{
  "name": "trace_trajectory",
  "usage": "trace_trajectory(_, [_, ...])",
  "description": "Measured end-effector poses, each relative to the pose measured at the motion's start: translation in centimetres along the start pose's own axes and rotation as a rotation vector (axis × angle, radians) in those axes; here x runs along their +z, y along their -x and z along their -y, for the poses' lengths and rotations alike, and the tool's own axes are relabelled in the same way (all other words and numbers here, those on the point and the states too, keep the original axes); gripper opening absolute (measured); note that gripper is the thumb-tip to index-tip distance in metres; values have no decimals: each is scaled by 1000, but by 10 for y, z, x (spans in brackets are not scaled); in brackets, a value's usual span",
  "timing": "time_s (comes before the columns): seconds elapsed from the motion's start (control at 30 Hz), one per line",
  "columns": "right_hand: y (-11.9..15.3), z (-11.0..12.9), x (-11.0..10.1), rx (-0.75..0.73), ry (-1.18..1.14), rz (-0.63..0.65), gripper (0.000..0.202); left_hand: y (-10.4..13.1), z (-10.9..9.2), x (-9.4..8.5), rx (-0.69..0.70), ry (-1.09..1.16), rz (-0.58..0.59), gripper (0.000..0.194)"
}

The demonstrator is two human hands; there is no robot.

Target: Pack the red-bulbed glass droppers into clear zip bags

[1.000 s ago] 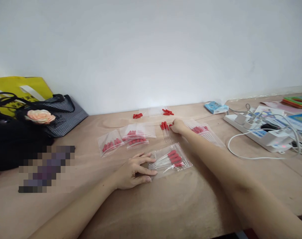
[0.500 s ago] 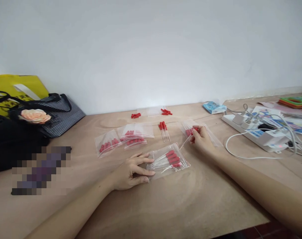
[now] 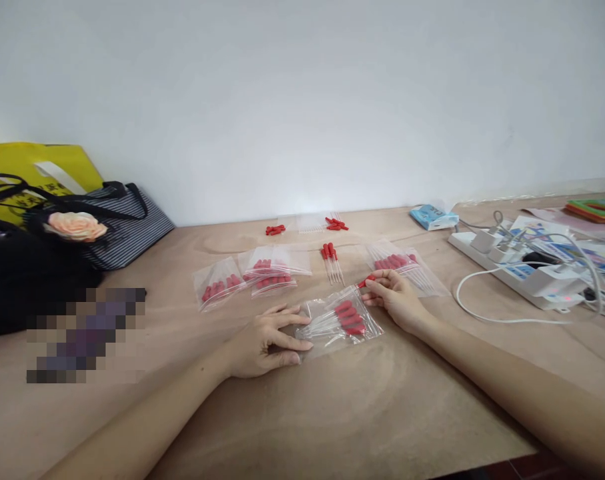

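A clear zip bag [image 3: 332,337] holding several red-bulbed droppers [image 3: 350,318] lies flat in front of me. My left hand [image 3: 272,341] rests on its left edge, fingers spread. At the bag's upper right corner, my right hand [image 3: 390,297] pinches a single dropper by its red bulb [image 3: 366,281]; its tube is hard to see against the bag. A few loose droppers [image 3: 330,257] lie just beyond. Filled bags lie to the left [image 3: 220,285] and the middle left [image 3: 272,267], and another bag [image 3: 402,263] sits beyond my right hand.
Red bulbs [image 3: 275,230] and more bulbs [image 3: 336,225] lie near the wall. On the right are a blue packet [image 3: 434,217] and a power strip [image 3: 507,270] with white cables. A striped bag [image 3: 125,230] and a yellow bag [image 3: 77,163] stand at the left.
My right hand has moved left and toward me with the dropper, from the far right bag to the front bag's corner. The left hand stays on the bag. The view has shifted slightly.
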State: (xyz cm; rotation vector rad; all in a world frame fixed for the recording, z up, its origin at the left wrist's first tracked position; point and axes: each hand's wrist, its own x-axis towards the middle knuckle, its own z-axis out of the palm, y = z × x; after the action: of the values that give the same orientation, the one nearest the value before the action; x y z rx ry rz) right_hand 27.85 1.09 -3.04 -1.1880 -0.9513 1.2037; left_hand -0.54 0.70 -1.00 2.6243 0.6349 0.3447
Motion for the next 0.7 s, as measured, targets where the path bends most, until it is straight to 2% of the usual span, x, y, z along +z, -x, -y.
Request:
trace_trajectory(0.23, [1,4,-4,-46,270,119,42,0,-3,0,-17,-27,5,24])
trace_trajectory(0.5, [-2,7,-9,-41,373,246,37,0,-3,-1,-11,-19,1,23])
trace_trajectory(0.7, [-7,6,-6,-15,404,186,30,0,-2,1,-4,-25,-20,24])
